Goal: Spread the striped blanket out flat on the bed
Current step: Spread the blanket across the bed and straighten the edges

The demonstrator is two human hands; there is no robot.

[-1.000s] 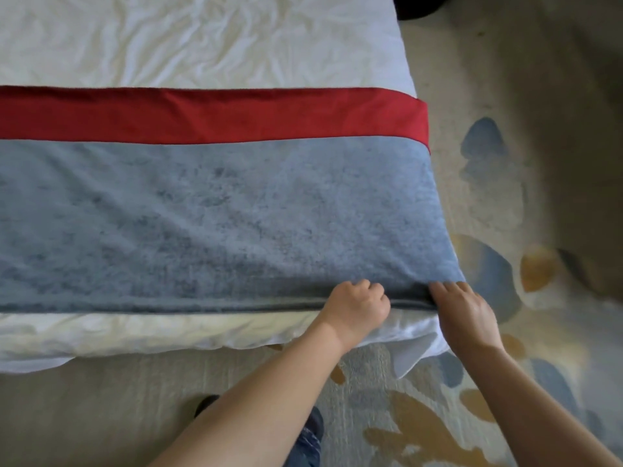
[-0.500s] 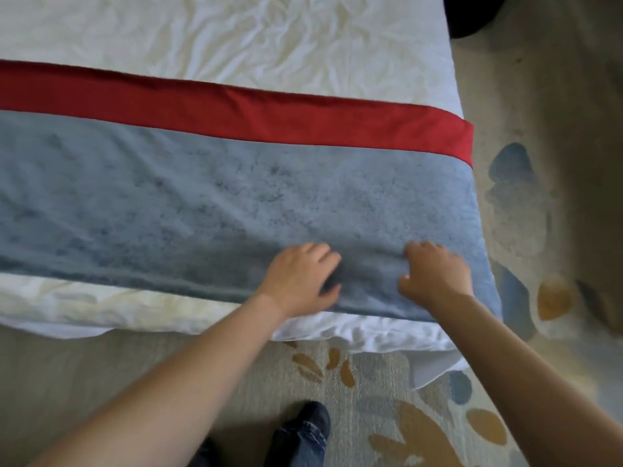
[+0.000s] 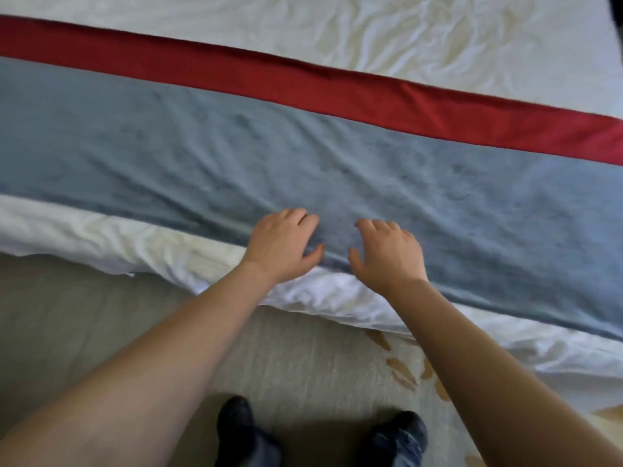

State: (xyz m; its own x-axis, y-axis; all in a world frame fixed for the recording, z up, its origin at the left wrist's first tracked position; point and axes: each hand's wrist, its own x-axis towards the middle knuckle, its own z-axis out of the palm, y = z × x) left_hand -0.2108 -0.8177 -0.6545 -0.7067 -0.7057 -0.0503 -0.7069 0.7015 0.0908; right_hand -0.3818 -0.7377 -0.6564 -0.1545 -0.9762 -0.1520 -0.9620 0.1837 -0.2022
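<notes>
Bare arms stretched forward, left hand [image 3: 282, 246] and right hand [image 3: 388, 256] palms down, fingers slightly bent

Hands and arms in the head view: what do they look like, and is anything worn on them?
The left hand and right hand are both bare: no gloves, watch or bracelet show. The forearms are bare too, with no sleeve in view down to the frame edge.

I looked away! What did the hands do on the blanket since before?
Both hands let go of the near edge of the blanket by the corner and slid left along it. Now the left hand and right hand rest close together on the grey stripe. The blanket stays across the white bed, red stripe on the far side.
</notes>
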